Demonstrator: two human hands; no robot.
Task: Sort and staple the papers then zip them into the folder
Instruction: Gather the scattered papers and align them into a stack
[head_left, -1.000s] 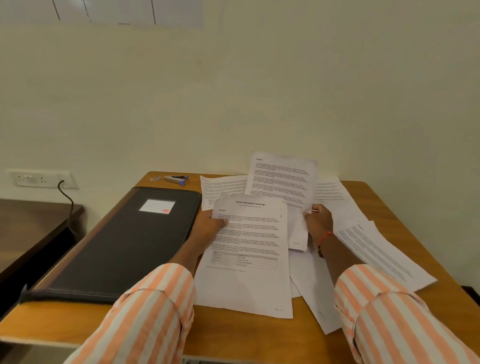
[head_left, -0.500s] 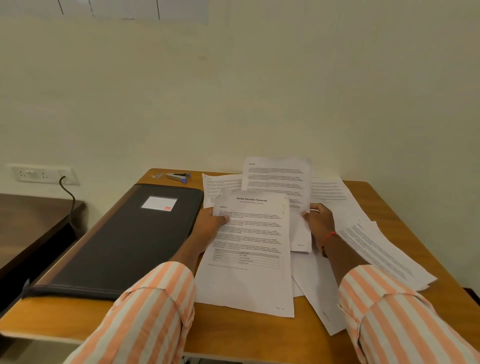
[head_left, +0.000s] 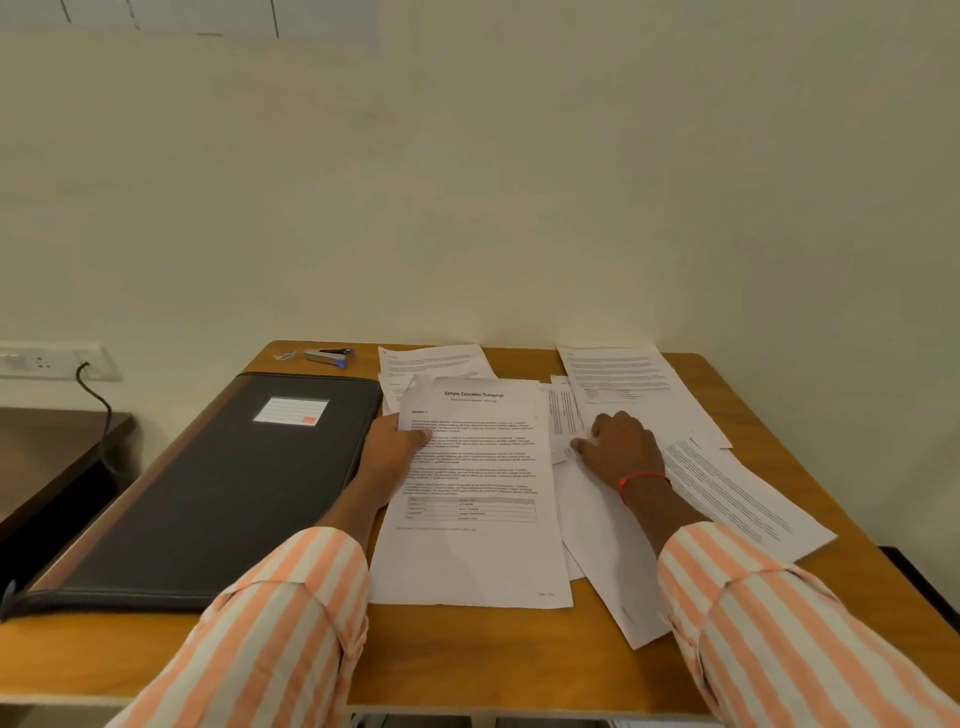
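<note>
The left hand (head_left: 392, 452) grips the left edge of the top sheet (head_left: 472, 551), headed "Sample Education Transcript". Its thumb is curled over the printed face and its fingers are underneath. That sheet lies flat on the wooden table (head_left: 493, 660), running from the hand back toward the person's body.

The right hand (head_left: 621, 449) rests knuckles-up on the loose papers (head_left: 613, 566) just right of the transcript. Its fingertips are bent down onto a narrow strip of page (head_left: 563, 415). I cannot tell whether they pinch that page or only press on it, since the fingers hide the contact.

Another printed sheet (head_left: 623, 374) lies beyond this hand, and one more (head_left: 737, 499) fans out to its right. A further page (head_left: 436, 358) lies beyond the left hand.

The black zip folder (head_left: 208, 493) lies closed just left of the left hand, almost touching the wrist. The stapler (head_left: 328, 356) sits past the folder's far edge, well apart from both hands.
</note>
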